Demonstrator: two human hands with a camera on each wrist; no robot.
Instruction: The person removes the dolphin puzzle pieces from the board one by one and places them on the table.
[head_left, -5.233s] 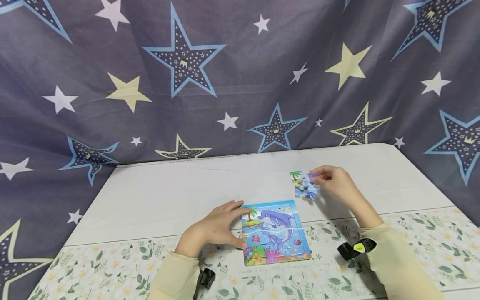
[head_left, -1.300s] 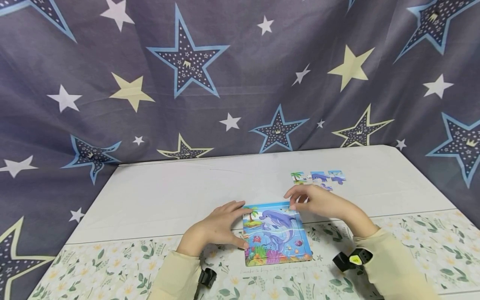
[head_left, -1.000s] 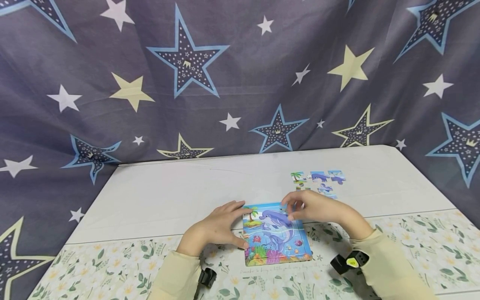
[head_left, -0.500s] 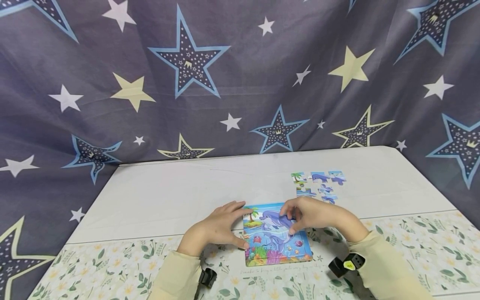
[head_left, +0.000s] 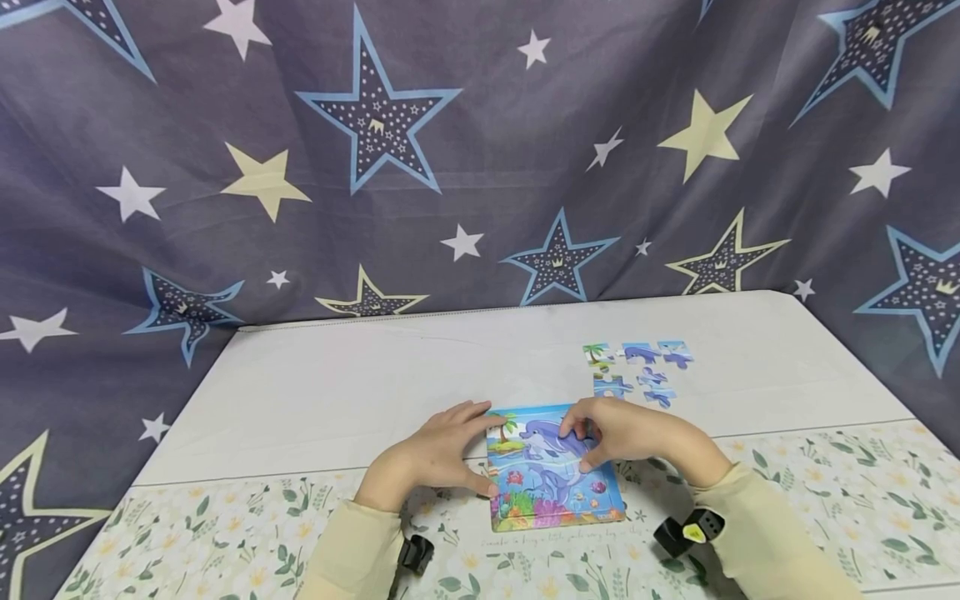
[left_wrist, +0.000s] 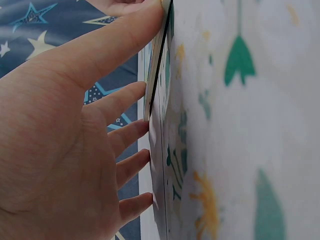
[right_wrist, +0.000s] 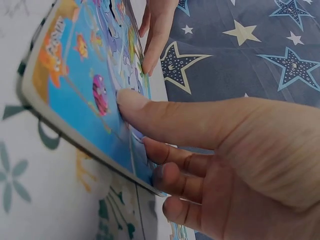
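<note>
A square jigsaw puzzle board (head_left: pixel 551 500) with dolphins, coral and a palm tree lies on the table. My left hand (head_left: pixel 435 452) rests at its left side, fingers spread; in the left wrist view the thumb (left_wrist: pixel 120 42) touches the board's edge. The right hand (head_left: pixel 637 427) reaches over the board's right half, fingers bent. Its thumb (right_wrist: pixel 145 110) presses on the picture in the right wrist view, and the index fingertip touches the picture too. Whether a puzzle piece is pinched there cannot be told.
Beyond the board, at the right, several loose pieces lie: a palm-tree piece (head_left: pixel 597 355), a dolphin piece (head_left: pixel 640 354), a fin piece (head_left: pixel 676 352) and a blue one (head_left: pixel 611 386). A floral cloth (head_left: pixel 247 517) covers the front; a star-patterned curtain (head_left: pixel 480 150) hangs behind.
The right hand came from the loose pieces, now lying more spread out, to the board's top right corner, then slid down onto its right half. My left hand has stayed put.
</note>
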